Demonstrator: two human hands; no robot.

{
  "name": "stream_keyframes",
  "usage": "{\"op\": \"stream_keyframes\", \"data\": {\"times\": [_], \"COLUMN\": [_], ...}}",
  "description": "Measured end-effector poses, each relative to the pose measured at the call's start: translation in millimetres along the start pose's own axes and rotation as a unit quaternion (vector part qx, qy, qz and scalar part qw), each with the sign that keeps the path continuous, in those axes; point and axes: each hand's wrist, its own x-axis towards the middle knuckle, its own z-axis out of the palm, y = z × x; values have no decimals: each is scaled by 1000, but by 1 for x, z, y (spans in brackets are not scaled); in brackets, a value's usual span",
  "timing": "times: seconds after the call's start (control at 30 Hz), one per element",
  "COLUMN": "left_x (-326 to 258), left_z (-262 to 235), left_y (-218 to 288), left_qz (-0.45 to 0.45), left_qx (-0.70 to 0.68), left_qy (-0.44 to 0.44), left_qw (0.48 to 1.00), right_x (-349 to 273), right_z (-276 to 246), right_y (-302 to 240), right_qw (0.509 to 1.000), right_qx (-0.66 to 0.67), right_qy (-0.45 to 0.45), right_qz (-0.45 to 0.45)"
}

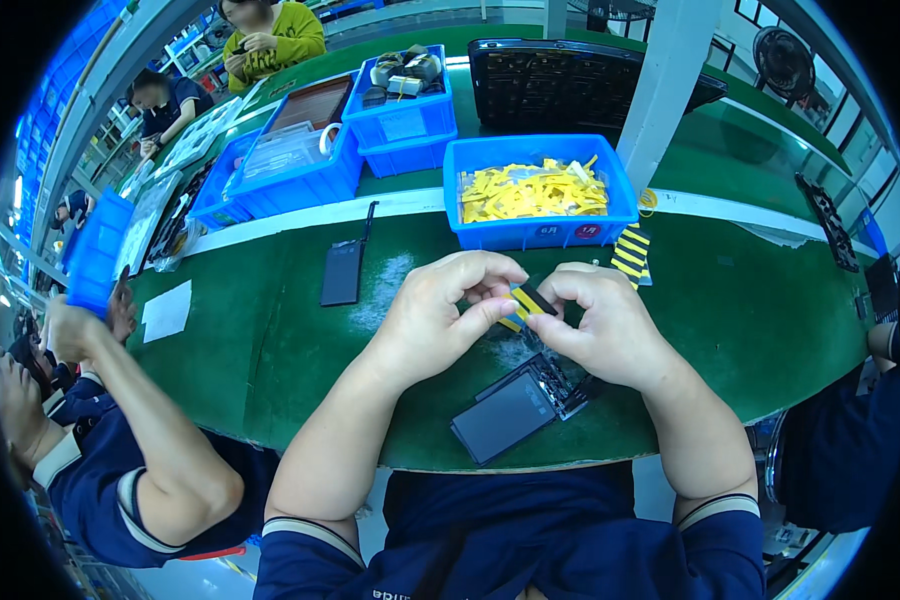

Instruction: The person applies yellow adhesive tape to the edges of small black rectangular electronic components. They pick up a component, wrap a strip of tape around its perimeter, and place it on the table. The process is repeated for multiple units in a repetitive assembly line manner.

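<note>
Fingers of the left hand are drawn to a narrow pinch on a small yellow-and-black strip, thumb and forefinger pressed to its left end. The right hand closes on the same strip from the other side, its thumb along the near edge and the other fingers partly hidden behind. Both hands and the strip are on the near side of the blue bin, raised above the green worktop. A heap of yellow pieces fills the bin. Near the bin's right front corner lies a striped card. Nearer the person than the bin, below the hands, dark slabs overlap, with a jumble of small parts at their right end. Left of the bin, well apart from it, is another slab with a thin tail pointing away; a white sheet lies farther left. Stacked tubs stand behind and left of the bin, and a black case is behind it. At far left of the bin, a co-worker touches a tilted blue crate.
</note>
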Motion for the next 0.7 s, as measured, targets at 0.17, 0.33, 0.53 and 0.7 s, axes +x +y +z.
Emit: {"op": "stream_keyframes", "data": {"times": [0.17,0.33,0.53,0.7], "left_x": [1,2,5,4], "left_z": [2,7,15,19], "left_y": [1,-5,-17,-9], "left_qz": [-5,-159,-210,-207], "left_qx": [-8,-209,-308,-312], "left_qy": [-23,-31,-39,-29], "left_qw": [1000,964,927,927], "right_x": [0,0,-2,0], "right_z": [-3,2,1,1], "right_y": [1,-1,0,2], "right_qw": [999,993,992,992], "right_qx": [-30,45,4,21], "right_qy": [-12,107,113,95], "right_qz": [-9,-19,48,75]}}
